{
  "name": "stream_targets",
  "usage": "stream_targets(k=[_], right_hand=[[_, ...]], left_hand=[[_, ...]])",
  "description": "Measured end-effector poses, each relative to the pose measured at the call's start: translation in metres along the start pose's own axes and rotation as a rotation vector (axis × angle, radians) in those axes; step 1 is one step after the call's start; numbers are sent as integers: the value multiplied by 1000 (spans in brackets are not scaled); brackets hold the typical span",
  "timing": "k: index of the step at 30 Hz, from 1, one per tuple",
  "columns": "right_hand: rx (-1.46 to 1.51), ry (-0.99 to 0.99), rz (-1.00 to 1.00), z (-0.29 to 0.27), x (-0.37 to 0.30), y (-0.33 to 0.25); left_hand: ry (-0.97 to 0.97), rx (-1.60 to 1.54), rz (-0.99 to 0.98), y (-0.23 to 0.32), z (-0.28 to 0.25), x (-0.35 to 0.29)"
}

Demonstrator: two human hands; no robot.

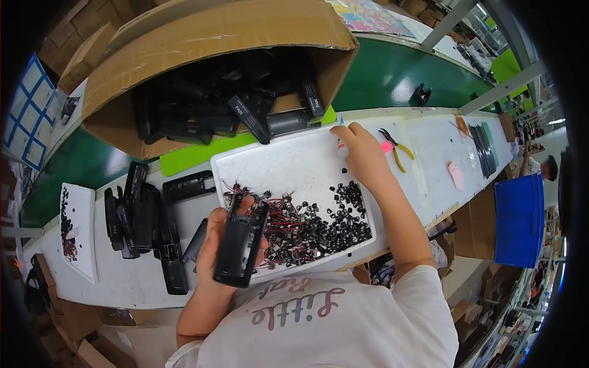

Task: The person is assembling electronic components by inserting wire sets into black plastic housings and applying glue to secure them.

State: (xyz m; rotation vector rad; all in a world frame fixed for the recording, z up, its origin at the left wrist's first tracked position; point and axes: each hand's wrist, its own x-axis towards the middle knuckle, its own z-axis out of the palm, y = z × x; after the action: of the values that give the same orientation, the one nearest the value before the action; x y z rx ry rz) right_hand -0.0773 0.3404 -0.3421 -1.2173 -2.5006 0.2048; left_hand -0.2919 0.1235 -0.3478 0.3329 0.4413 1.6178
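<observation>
My left hand (215, 245) is wrapped round a black plastic casing (236, 248), tilted over the near left part of the white tray. The casing's hollow side faces up. At the tray's far right corner, my right hand (363, 150) has its fingers closed on a small whitish bottle (342, 149) with a thin tip, mostly hidden by the fingers. The white foam tray (270, 162) holds a heap of small black parts (319, 230) and red-and-black wired pieces (288, 222). A pink item (386, 146) lies beside my right wrist.
An open cardboard box (215, 58) full of black casings lies beyond the tray. More casings (144, 214) are piled at left, beside a smaller white tray (83, 230). Yellow-handled pliers (402, 153) and a pink scrap (455, 175) lie at right. A blue bin (518, 221) stands past the table edge.
</observation>
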Motion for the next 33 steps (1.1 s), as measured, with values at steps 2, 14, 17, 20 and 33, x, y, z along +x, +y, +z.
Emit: stream_targets(k=[2, 14, 17, 20, 33], right_hand=[[-19, -70, 4, 3, 2, 0], [202, -378, -319, 1, -38, -61], [210, -359, -285, 7, -43, -61], [212, -330, -280, 7, -44, -64], [678, -120, -357, -18, -37, -77]], left_hand=[[-106, -165, -19, -1, 1, -1], [-200, -57, 23, 13, 11, 0], [-169, 187, 14, 12, 19, -2], [-133, 302, -92, 8, 4, -1], [127, 544, -47, -7, 13, -11]])
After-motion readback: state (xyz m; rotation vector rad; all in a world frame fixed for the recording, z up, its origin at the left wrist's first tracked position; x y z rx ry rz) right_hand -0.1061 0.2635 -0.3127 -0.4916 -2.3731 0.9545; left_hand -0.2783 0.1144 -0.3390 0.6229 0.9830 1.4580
